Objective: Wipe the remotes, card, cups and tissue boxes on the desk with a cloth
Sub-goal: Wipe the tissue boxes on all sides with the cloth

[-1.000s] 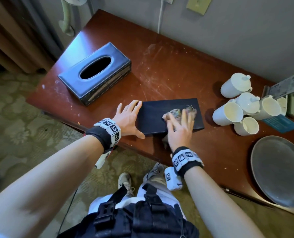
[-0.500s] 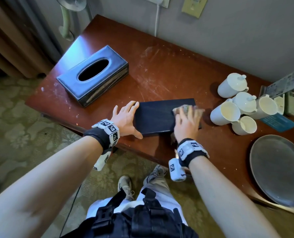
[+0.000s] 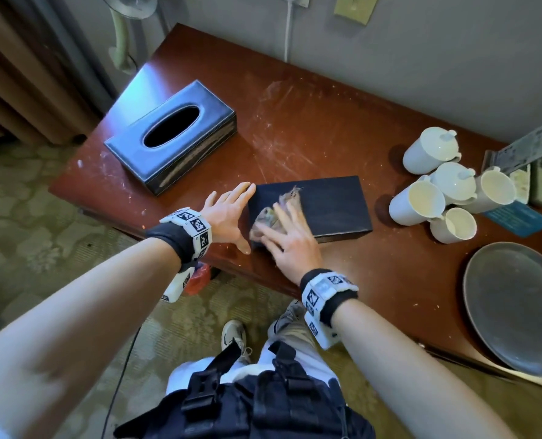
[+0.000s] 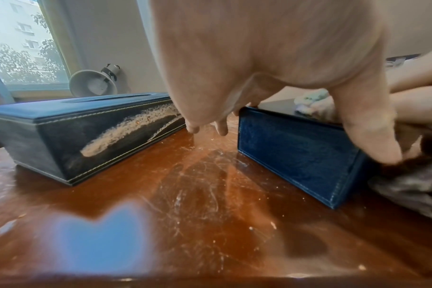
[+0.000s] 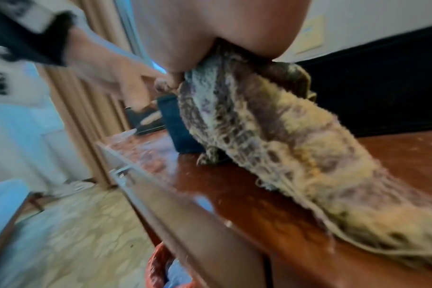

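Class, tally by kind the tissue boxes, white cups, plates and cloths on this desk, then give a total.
Tissue boxes: 2
White cups: 5
Plates: 1
Cloths: 1
Total: 9

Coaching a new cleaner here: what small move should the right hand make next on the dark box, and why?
Probably sweep the mottled cloth rightward: the right hand presses it on the flat dark-blue box's left end, the rest lies uncovered, and the left hand braces that end.

A scratched, glossy reddish-brown wooden desk point(image 3: 310, 122) stands against a plain grey wall point(image 3: 437, 58); patterned beige-green carpet point(image 3: 26, 232) below; brown pleated curtains point(image 3: 16, 90) left; a daylit window point(image 4: 20, 42).
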